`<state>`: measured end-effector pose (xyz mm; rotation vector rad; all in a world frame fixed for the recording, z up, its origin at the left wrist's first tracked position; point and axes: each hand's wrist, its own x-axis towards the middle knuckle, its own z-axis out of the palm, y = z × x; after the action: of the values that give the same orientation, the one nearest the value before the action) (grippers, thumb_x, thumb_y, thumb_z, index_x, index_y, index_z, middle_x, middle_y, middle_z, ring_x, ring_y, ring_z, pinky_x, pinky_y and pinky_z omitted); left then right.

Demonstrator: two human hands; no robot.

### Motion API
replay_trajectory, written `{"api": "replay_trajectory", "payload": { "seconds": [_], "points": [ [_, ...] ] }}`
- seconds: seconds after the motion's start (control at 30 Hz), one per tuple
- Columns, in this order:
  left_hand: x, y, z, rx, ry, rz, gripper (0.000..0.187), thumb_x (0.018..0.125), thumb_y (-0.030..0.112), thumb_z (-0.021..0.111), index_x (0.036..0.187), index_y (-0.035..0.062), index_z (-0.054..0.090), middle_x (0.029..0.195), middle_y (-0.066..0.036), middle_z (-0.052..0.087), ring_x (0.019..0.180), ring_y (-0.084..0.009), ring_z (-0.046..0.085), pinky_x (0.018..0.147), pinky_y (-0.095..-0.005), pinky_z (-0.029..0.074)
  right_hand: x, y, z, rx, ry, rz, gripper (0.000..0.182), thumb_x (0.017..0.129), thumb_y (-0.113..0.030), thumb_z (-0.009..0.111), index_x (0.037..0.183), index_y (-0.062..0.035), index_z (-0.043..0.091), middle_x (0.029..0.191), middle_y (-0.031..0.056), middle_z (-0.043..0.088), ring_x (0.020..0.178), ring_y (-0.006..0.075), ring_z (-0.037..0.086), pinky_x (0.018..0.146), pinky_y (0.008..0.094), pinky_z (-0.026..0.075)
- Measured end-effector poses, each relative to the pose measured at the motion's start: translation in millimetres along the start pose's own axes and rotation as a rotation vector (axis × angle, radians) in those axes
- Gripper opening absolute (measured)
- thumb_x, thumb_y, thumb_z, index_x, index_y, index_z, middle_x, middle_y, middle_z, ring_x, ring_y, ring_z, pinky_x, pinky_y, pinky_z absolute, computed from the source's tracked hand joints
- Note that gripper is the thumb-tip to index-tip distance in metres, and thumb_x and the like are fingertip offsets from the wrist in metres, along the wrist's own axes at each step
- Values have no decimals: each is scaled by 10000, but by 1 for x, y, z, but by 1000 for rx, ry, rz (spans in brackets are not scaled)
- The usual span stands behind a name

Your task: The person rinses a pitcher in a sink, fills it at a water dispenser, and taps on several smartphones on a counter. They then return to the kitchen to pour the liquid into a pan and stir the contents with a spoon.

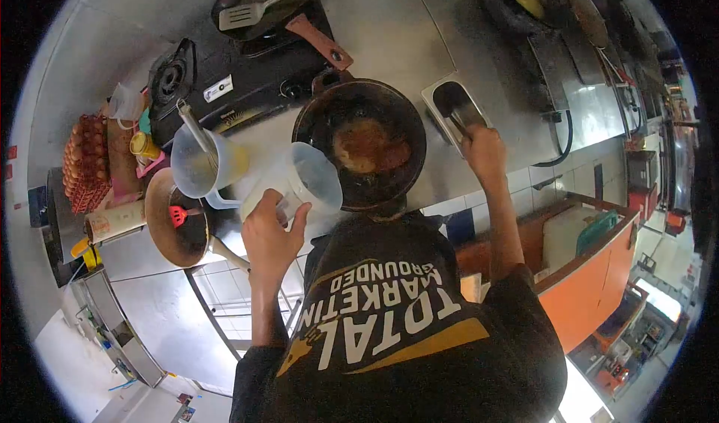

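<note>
My left hand (268,237) grips the handle of a clear plastic jug (303,183), tilted with its mouth at the rim of a dark round pan (359,142). The pan sits in the middle of the steel counter and holds browned food in oil. My right hand (484,152) reaches right of the pan to a small rectangular steel container (453,102), fingers closed on a metal utensil (468,117) that sticks into it. My black printed shirt fills the lower middle of the view.
A second jug (201,167) of yellowish liquid with a utensil in it stands left of the clear jug. Below it lies a pan (174,217) with a red spatula. A black gas stove (225,78), a metal spatula (246,16), an egg tray (85,164) and an orange counter (592,281) surround me.
</note>
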<state>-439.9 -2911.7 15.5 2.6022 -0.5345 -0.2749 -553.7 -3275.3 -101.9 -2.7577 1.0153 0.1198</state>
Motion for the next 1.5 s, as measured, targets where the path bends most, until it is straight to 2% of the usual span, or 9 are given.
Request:
{"api": "replay_trajectory", "payload": {
  "seconds": [0.4,0.67,0.77,0.93,1.07,1.23,1.33,1.4,1.5],
  "points": [
    [-38,-126,54,-971,432,-267,146,780,119,626,789,73,488,721,34,464,661,-65,382,581,-223,290,-67,-11,-28,389,264,45,160,910,-101,462,951,23,554,856,260,610,783,449,583,675,484,476],
    [-59,-145,91,-1199,690,-319,239,768,46,543,1000,15,496,901,-44,533,801,-122,513,694,-241,414,-106,-80,18,1336,-347,-38,188,984,-131,430,1057,9,532,791,69,612,664,103,549,595,267,472],
    [-63,-138,89,-1082,672,-338,258,806,84,571,1030,-14,485,954,-88,536,904,-183,516,802,-327,422,-117,-108,27,1575,-500,-39,189,986,-135,433,1085,2,517,807,68,611,662,111,560,598,262,484],
    [-73,-81,43,122,753,15,289,900,160,529,1095,-52,517,991,-193,543,961,-308,516,909,-403,393,-130,-135,28,1649,-663,-30,177,974,-114,465,1099,2,514,823,72,614,694,120,595,592,269,503],
    [-50,14,70,-593,-44,-58,224,949,155,459,1025,-34,552,951,-159,589,880,-243,563,830,-348,442,-139,-140,33,1486,-588,-71,185,922,-129,565,999,39,570,839,123,647,712,156,650,589,303,509],
    [-15,5,150,-1209,-436,-464,221,976,176,433,952,-9,553,793,-107,610,735,-222,600,664,-330,478,-143,-110,35,1061,-264,-195,184,876,-114,617,985,32,589,867,131,651,739,185,660,642,323,517],
    [8,-5,138,-548,-395,-351,180,966,174,453,947,22,546,770,-118,625,645,-259,615,586,-360,488,-147,-78,55,894,-324,-67,332,883,-185,632,1093,35,500,898,172,646,798,230,663,637,335,519],
    [13,-19,155,-95,-158,20,239,899,70,454,1135,39,485,814,-185,635,665,-298,640,568,-391,513,-156,-70,95,991,-389,57,432,895,-223,625,1172,40,422,907,187,638,812,253,659,636,350,521],
    [21,-2,153,323,-104,194,481,827,19,481,1297,53,385,876,-215,617,696,-329,647,581,-422,529,-148,-88,135,1545,-702,268,473,924,-238,582,1213,45,337,925,195,630,794,274,653,619,341,536]
  ]
}}
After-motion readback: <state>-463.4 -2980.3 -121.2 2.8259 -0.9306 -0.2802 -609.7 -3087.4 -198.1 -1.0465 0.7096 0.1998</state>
